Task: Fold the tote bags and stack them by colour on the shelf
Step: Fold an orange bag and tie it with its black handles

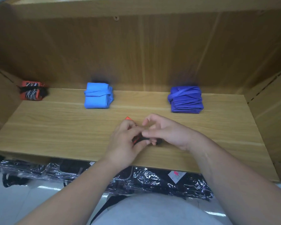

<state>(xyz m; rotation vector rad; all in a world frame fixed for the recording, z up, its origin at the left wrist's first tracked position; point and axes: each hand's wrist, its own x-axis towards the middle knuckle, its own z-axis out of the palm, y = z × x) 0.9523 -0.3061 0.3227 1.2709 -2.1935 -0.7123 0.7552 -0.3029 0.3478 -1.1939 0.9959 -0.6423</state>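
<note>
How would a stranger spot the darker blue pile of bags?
On the wooden shelf, three folded piles sit along the back. The darker blue pile is the rightmost; unlike the light blue pile in the middle, it is violet-tinged and shows many thin layers.

A small folded red-and-black tote bag is held on the wooden shelf near its front edge. It is gripped by the left hand and touched by the curled fingers of the right hand. Along the far side three folded piles are set well apart: a red-and-black bundle at the left, a light-blue pile in the middle and a purple pile at the right. Black plastic-wrapped goods are seen below the shelf.
</note>
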